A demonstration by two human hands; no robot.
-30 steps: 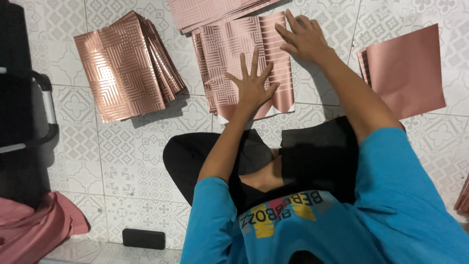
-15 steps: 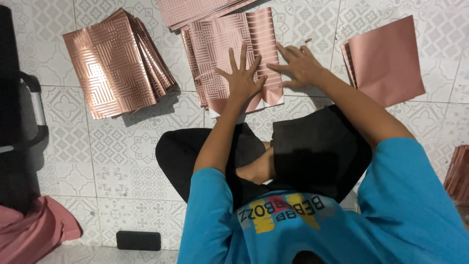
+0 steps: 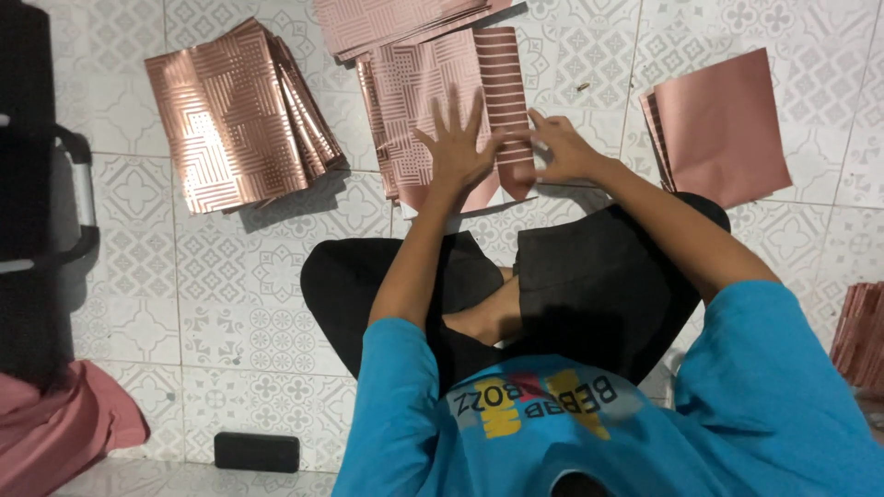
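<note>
- The left hand [image 3: 458, 147] lies palm down in the upper middle of the frame, fingers spread and straight.
- The right hand [image 3: 560, 147] sits just beside it, fingers curled, fingertips pinching.
- Both forearms reach upward from the blue-sleeved shoulders at the bottom.

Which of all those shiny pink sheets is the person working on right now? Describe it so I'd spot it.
Start at the person's crossed legs on the patterned tile floor; both hands rest just ahead of them. Under the left hand and right hand lies a rose-gold patterned sheet. Unlike the neighbouring stacks, its right edge is folded over into a striped flap.
</note>
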